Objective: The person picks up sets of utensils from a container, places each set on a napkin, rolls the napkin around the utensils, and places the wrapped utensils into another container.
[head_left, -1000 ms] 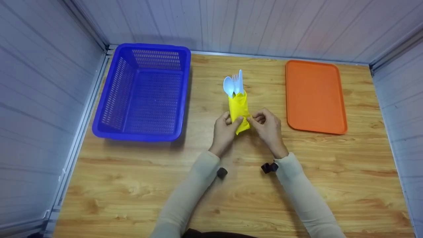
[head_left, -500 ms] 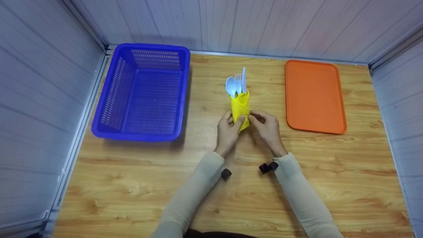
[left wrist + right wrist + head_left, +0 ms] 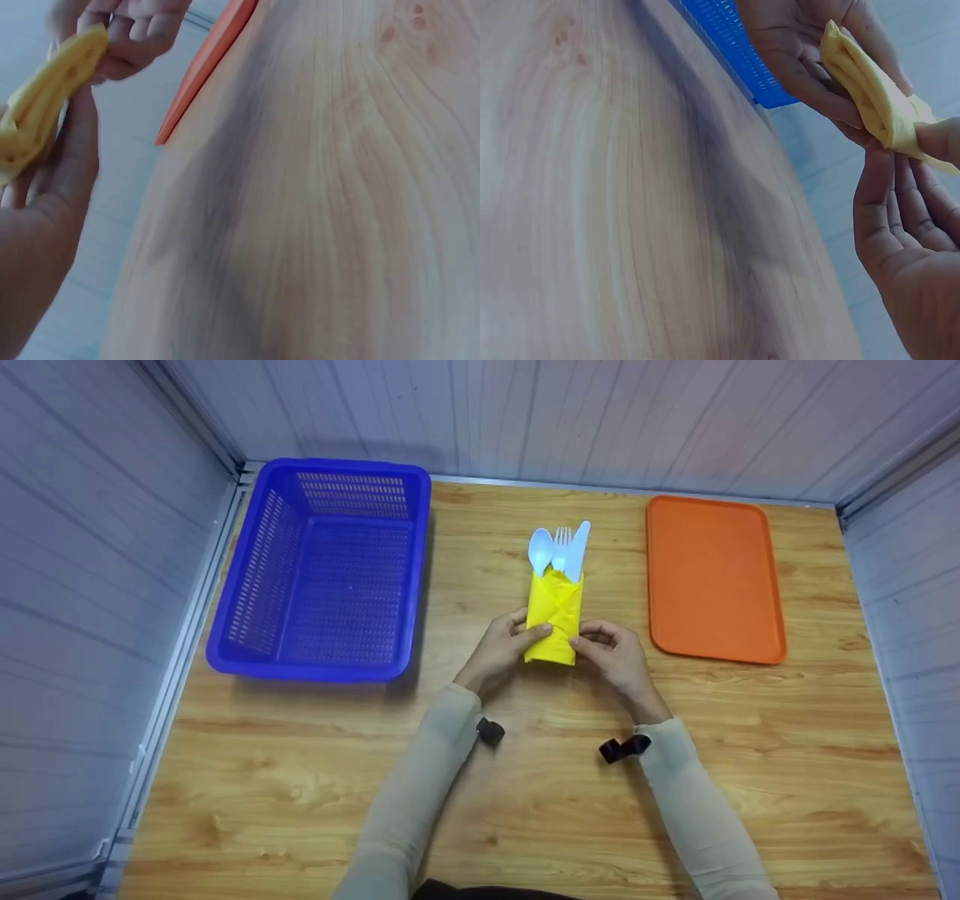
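A folded yellow napkin (image 3: 555,604) wraps the lower part of a pale spoon (image 3: 540,547), fork (image 3: 561,549) and knife (image 3: 577,551), whose heads stick out at the far end. My left hand (image 3: 501,649) grips its left side, thumb lying across the front. On the right edge, near the bottom, my right hand (image 3: 619,656) pinches the napkin between thumb and fingers. In the right wrist view the layered bottom end of the napkin (image 3: 874,90) shows between both hands, held off the table. The cutlery handles are hidden inside.
To the left stands a blue slotted plastic basket (image 3: 319,669). An orange tray (image 3: 716,585) lies at the back right. Pale panel walls (image 3: 525,420) enclose the wooden table (image 3: 555,810) on the back and both sides.
The wrapped bundle has turned so its broad front faces up, with the cutlery heads fanned wider and shifted right. Both hands have moved slightly apart, still holding its sides.
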Demonstrator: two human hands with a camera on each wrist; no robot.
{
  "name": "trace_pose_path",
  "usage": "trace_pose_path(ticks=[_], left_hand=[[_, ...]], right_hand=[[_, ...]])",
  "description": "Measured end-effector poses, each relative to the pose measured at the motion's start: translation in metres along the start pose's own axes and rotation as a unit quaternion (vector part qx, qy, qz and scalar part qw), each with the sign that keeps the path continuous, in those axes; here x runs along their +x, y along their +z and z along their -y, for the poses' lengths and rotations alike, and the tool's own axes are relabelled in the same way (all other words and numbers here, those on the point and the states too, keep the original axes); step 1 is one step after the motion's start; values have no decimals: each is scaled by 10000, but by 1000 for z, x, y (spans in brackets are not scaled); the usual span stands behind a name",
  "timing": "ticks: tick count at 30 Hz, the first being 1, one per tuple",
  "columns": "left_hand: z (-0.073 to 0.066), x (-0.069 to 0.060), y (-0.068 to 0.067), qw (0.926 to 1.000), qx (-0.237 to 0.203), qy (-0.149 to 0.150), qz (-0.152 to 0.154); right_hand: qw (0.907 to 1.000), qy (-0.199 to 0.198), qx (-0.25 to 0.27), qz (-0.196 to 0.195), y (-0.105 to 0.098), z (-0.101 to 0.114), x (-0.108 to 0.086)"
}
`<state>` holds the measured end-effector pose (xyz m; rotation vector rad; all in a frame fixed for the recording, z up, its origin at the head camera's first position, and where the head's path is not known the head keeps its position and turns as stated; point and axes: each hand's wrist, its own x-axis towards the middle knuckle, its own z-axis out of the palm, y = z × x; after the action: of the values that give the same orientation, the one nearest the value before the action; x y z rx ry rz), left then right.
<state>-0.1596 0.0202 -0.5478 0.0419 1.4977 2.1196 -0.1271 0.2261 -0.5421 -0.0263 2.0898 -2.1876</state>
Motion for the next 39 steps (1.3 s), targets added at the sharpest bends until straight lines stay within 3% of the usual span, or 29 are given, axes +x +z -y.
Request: trace_pose_path(ticks=[4,13,20,27,33,39], left_hand=[[2,0,-3,9999,-63,31,71],[3,-3,-3,9997,-156,152,117],[2,-5,-1,9987,394,321,-28],[4,-6,0,9984,317,425,-195],[1,-8,3,9963,549,514,-427],[-14,-13,8,9927,999,355,-581]], right_hand=[[9999,-155,14,49,2,-1,-1],[9997,-51,-231,81,1,-3,-2],[9991,1,-415,-55,3,-3,-2],[9998,-64,-172,36,4,-1,-6],[9998,-79,-178,33,4,-2,-5],[9999,-77,87,100,8,6,-8]])
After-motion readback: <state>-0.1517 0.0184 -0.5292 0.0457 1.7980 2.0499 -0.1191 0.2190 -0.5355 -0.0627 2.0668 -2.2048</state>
